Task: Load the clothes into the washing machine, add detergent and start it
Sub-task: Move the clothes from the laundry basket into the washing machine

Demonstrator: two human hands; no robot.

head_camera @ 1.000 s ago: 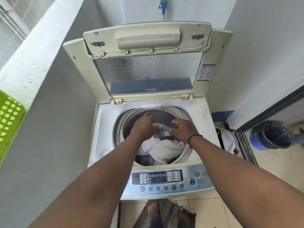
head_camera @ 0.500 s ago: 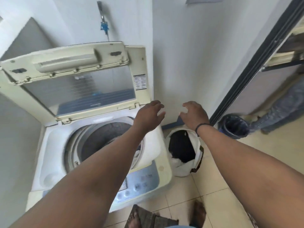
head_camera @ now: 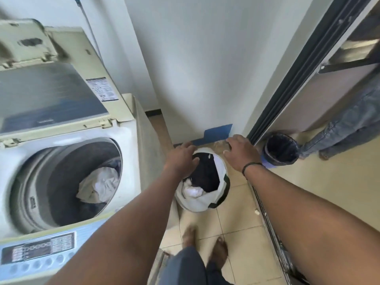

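Observation:
The top-loading washing machine [head_camera: 127,140] stands at the left with its lid [head_camera: 51,93] raised. White and dark clothes [head_camera: 100,185] lie in its drum. On the floor to its right sits a white laundry bag [head_camera: 202,199] holding dark clothes [head_camera: 205,173] and a white garment [head_camera: 192,191]. My left hand [head_camera: 181,159] hovers over the bag's left rim, fingers apart, holding nothing. My right hand [head_camera: 239,153] hovers over the bag's right rim, also open and empty, with a black band on the wrist.
The control panel [head_camera: 39,251] runs along the machine's front edge. A dark bin [head_camera: 281,149] stands right of the bag by a sliding door track [head_camera: 273,249]. Another person's jeans-clad leg [head_camera: 345,130] is at the far right. My bare feet [head_camera: 205,245] stand on tiled floor.
Both hands left the drum, where they were pushing clothes down, and swung right and down over the laundry bag. The view turned right with them.

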